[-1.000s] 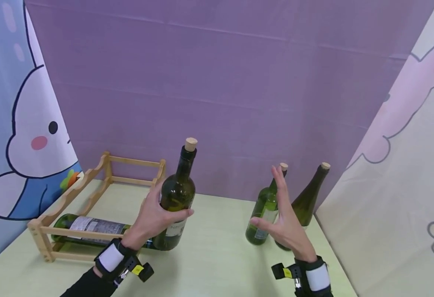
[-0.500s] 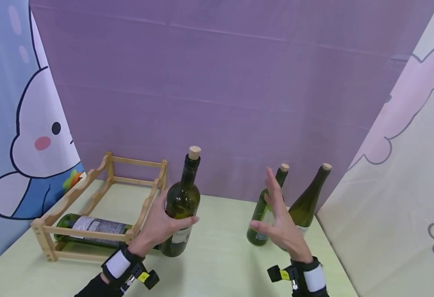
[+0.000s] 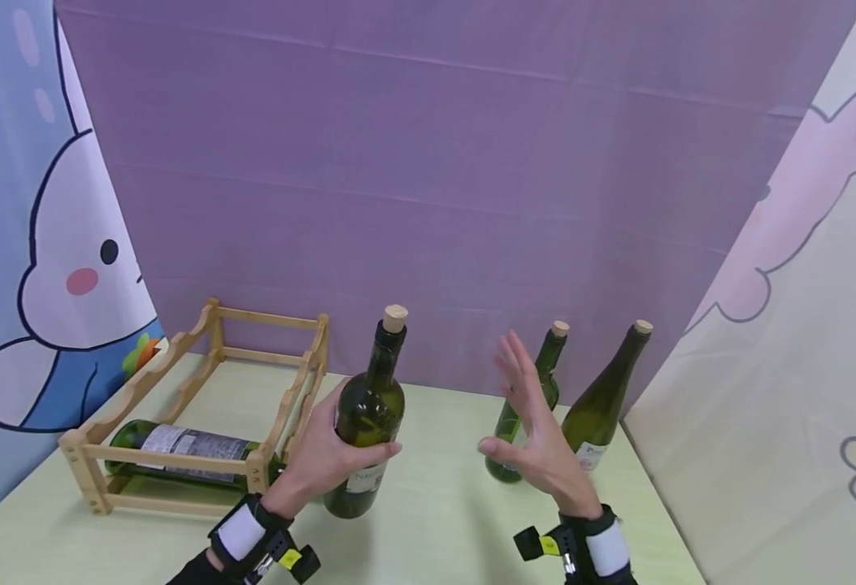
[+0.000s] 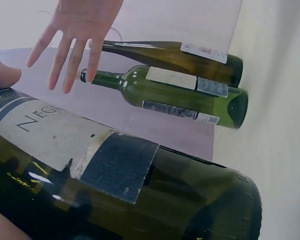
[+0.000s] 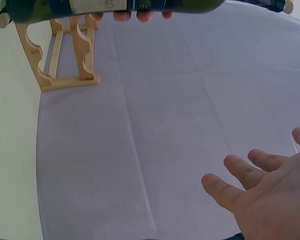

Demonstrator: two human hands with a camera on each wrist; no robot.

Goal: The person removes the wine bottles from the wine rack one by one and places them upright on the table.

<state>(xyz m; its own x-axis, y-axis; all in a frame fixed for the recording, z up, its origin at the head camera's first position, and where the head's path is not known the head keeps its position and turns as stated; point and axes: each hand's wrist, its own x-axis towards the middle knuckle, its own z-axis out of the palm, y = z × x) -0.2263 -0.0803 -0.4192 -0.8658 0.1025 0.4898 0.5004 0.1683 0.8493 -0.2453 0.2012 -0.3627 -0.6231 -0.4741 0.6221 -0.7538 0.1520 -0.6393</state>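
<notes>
My left hand [image 3: 332, 451] grips a corked dark green wine bottle [image 3: 375, 413] round its body and holds it nearly upright, tilted a little to the right. Its label [image 4: 45, 132] faces the left wrist camera, partly legible. To the right, my right hand [image 3: 545, 447] is raised with fingers spread and holds nothing. Behind that hand stand a green wine bottle [image 3: 550, 357], partly hidden by the fingers, and a taller olive-green bottle [image 3: 603, 394], both corked. Left of the held bottle is a wooden wine rack [image 3: 171, 459], in which another labelled green bottle [image 3: 193, 447] lies on its side.
The pale table [image 3: 428, 520] carries the rack at the left and the two standing bottles at the right. A purple cloth [image 3: 435, 203] hangs along the back. Printed cloths with cartoon figures close off the left side [image 3: 3, 203] and right side [image 3: 801, 325].
My left hand has moved the bottle to the right and lower, away from the rack. My right hand has shifted a little to the left, its fingers still spread.
</notes>
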